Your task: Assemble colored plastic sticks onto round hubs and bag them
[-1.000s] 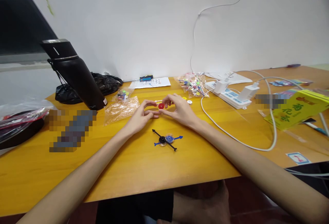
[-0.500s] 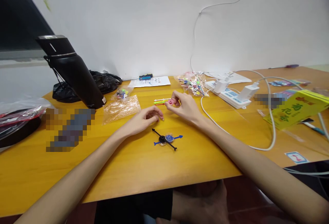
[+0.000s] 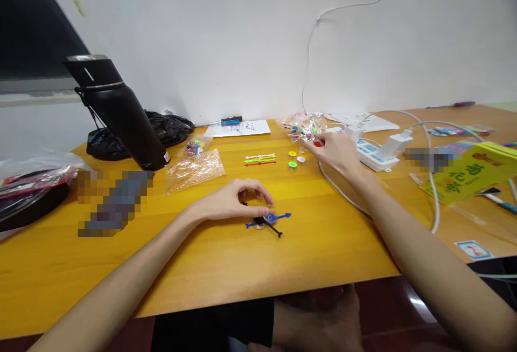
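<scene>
My right hand (image 3: 337,152) reaches to the back, its fingertips pinched on a small red disc (image 3: 318,143). Just left of it lie a yellow disc (image 3: 292,154), a white disc (image 3: 301,160) and a green disc (image 3: 293,165). My left hand (image 3: 238,201) hovers with thumb and fingers apart over a black arrow spinner (image 3: 274,228) and a blue arrow spinner (image 3: 285,215), partly hiding them. Whether its thumb touches them I cannot tell. Several coloured plastic arrows (image 3: 260,159) lie side by side farther back.
A black bottle (image 3: 121,115) leans at the left beside a black plastic bag (image 3: 165,130). A clear plastic bag (image 3: 194,171) lies behind my left hand. At the right are a bag of small parts (image 3: 302,128), a white power strip (image 3: 377,158), cables and a yellow box (image 3: 464,171).
My right hand has moved right and back from the coloured arrows with the red disc. My left hand has come right and nearer, over the spinners. Small discs are now uncovered.
</scene>
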